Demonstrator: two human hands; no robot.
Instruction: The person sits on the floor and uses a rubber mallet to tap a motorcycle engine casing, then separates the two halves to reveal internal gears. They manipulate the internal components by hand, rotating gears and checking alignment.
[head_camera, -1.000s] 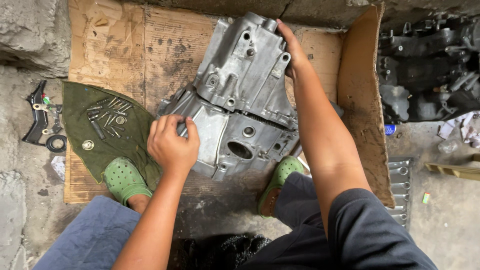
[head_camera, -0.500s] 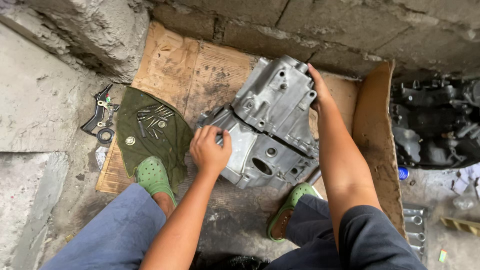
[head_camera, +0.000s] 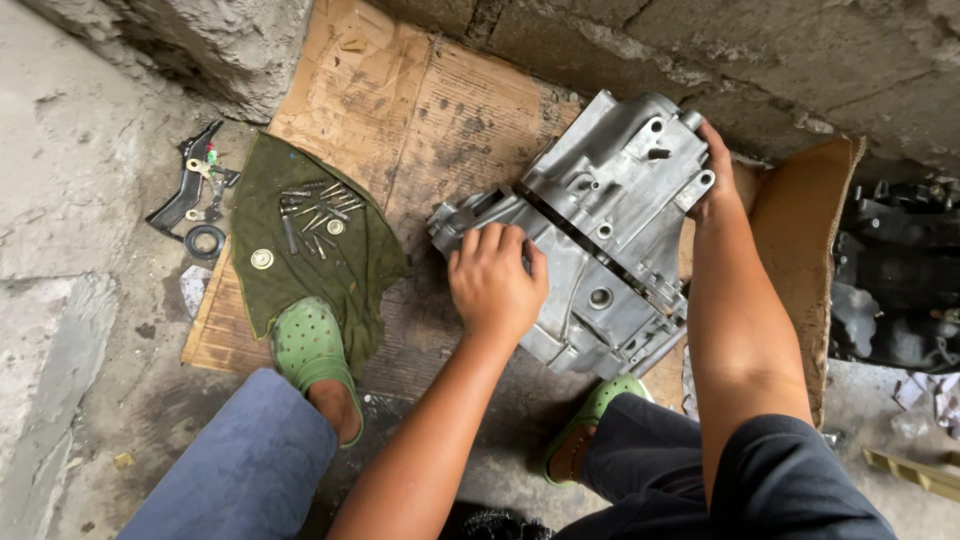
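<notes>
- The left hand (head_camera: 492, 282) lies palm down on the near left edge of the casing (head_camera: 590, 235); its fingers (head_camera: 487, 240) are curled together over the rim, gripping the metal.
- The right hand (head_camera: 716, 180) is on the far right corner of the casing; its fingers wrap round the edge and are mostly hidden behind it, clamped on the corner as far as can be seen.
- The casing is a grey cast-metal engine housing, lying tilted on a sheet of cardboard (head_camera: 400, 120) on the floor, just before a rough concrete wall (head_camera: 800, 70).
- A green clog (head_camera: 310, 345) stands left of the casing, a second clog (head_camera: 590, 420) near its lower edge.
- Under the left clog lies a green cloth (head_camera: 350, 270) with bolts (head_camera: 315, 210) and a washer (head_camera: 262, 259) spread on it.
- Left of the cloth, on the concrete, lie a black bracket (head_camera: 185, 190) and a rubber ring (head_camera: 205, 241).
- At the far right sit dark engine parts (head_camera: 895, 280), well apart from the hands.
</notes>
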